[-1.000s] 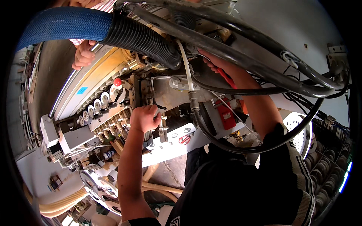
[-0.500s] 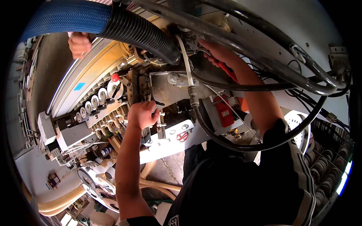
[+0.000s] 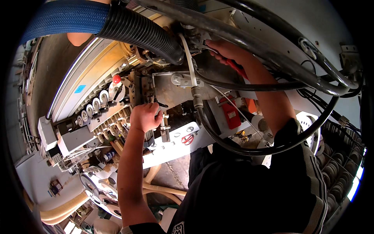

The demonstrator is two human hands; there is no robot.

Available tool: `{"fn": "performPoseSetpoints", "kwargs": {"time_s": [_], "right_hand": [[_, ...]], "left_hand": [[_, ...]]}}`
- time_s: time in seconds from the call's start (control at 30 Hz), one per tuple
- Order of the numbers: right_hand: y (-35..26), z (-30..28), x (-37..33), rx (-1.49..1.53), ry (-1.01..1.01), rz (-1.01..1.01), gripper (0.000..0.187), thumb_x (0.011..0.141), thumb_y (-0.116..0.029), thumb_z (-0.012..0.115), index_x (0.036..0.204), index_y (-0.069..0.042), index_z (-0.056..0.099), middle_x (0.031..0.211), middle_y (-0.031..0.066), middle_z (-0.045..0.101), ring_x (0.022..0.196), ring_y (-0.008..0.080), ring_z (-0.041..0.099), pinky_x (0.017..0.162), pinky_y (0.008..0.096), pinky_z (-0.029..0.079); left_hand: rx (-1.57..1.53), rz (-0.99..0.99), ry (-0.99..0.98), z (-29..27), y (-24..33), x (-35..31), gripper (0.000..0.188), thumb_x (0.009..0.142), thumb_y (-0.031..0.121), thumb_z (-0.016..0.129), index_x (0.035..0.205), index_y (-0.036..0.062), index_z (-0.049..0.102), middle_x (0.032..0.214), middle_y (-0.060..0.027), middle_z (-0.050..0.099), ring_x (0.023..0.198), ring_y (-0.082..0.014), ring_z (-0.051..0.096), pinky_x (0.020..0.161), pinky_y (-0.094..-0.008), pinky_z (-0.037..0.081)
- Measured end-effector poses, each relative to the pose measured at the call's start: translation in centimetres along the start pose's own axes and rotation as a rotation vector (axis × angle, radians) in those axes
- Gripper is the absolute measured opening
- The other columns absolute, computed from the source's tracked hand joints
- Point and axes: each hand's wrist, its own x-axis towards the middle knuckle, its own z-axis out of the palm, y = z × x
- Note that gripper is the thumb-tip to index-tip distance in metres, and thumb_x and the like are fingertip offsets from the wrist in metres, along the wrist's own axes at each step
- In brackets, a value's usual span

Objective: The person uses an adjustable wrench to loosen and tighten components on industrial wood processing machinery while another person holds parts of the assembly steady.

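My left hand (image 3: 145,117) is closed in a fist at the machine's inner edge, beside a small black lever (image 3: 161,104); whatever its fingers wrap round is hidden. At the upper right, my right hand (image 3: 230,51) is closed round a red-handled tool (image 3: 238,69). The tool's metal end points left toward fittings beneath the black corrugated hose (image 3: 144,33), and its exact kind cannot be made out. Between my hands lie a metal plate (image 3: 169,91) and a pale tube (image 3: 187,58) running down to a metal coupling (image 3: 196,96).
Thick black cables (image 3: 272,150) loop across my right forearm. A blue braided hose (image 3: 66,17) crosses the upper left, partly covering another person's arm or hand (image 3: 79,38). Left of my fist are a red knob (image 3: 116,79) and a row of rollers. A red box (image 3: 232,113) hangs near my right forearm.
The other person's hand at the upper left has moved up, mostly behind the blue hose. My two hands keep nearly the same places and grips; the view has shifted slightly.
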Motion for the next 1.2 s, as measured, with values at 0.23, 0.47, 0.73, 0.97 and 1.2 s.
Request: {"fn": "performPoseSetpoints", "kwargs": {"time_s": [0.23, 0.47, 0.73, 0.97, 1.2], "right_hand": [[4.0, 3.5, 0.4, 0.336, 0.137, -0.079, 0.057, 0.101, -0.058, 0.053, 0.076, -0.006, 0.055, 0.059, -0.0001, 0.048, 0.047, 0.0123, 0.045, 0.044, 0.0305, 0.037], [0.9, 10.5, -0.4, 0.862, 0.149, 0.058, 0.043, 0.104, -0.047, 0.054, 0.095, -0.006, 0.061, 0.086, 0.0060, 0.060, 0.078, 0.0202, 0.057, 0.066, 0.0383, 0.049], [-0.9, 9.3, -4.3, 0.899, 0.159, 0.038, 0.022, 0.106, -0.025, 0.052, 0.096, -0.005, 0.053, 0.083, 0.0031, 0.055, 0.068, 0.0139, 0.053, 0.056, 0.0299, 0.048], [2.7, 2.3, -3.4, 0.277, 0.009, 0.042, 0.043, 0.104, -0.049, 0.050, 0.091, -0.008, 0.056, 0.069, -0.0029, 0.051, 0.055, 0.0094, 0.044, 0.051, 0.0280, 0.040], [0.4, -2.6, -1.4, -0.079, -0.081, -0.092, 0.047, 0.104, -0.052, 0.049, 0.091, -0.008, 0.055, 0.066, -0.0035, 0.049, 0.052, 0.0086, 0.044, 0.048, 0.0280, 0.040]], "left_hand": [[-0.020, 0.021, 0.010, -0.1, 0.1, 0.7, 0.020, 0.078, 0.019, 0.071, 0.073, 0.0102, 0.055, 0.065, -0.0048, 0.060, 0.060, -0.0279, 0.064, 0.052, -0.0412, 0.052], [0.005, 0.006, 0.017, 0.3, -0.1, 0.0, 0.019, 0.079, 0.019, 0.071, 0.074, 0.0100, 0.056, 0.065, -0.0051, 0.061, 0.061, -0.0280, 0.064, 0.053, -0.0417, 0.052], [0.012, 0.000, 0.011, 0.0, -0.1, -0.1, 0.019, 0.078, 0.020, 0.071, 0.074, 0.0104, 0.056, 0.066, -0.0051, 0.061, 0.061, -0.0277, 0.064, 0.053, -0.0417, 0.052], [0.014, 0.013, 0.014, 0.1, -0.1, 0.0, 0.019, 0.078, 0.019, 0.072, 0.073, 0.0109, 0.055, 0.065, -0.0043, 0.060, 0.060, -0.0272, 0.064, 0.052, -0.0409, 0.051], [0.015, 0.011, 0.015, -0.1, 0.1, 0.2, 0.019, 0.078, 0.019, 0.071, 0.073, 0.0112, 0.055, 0.064, -0.0038, 0.060, 0.059, -0.0269, 0.063, 0.051, -0.0407, 0.051]]}}
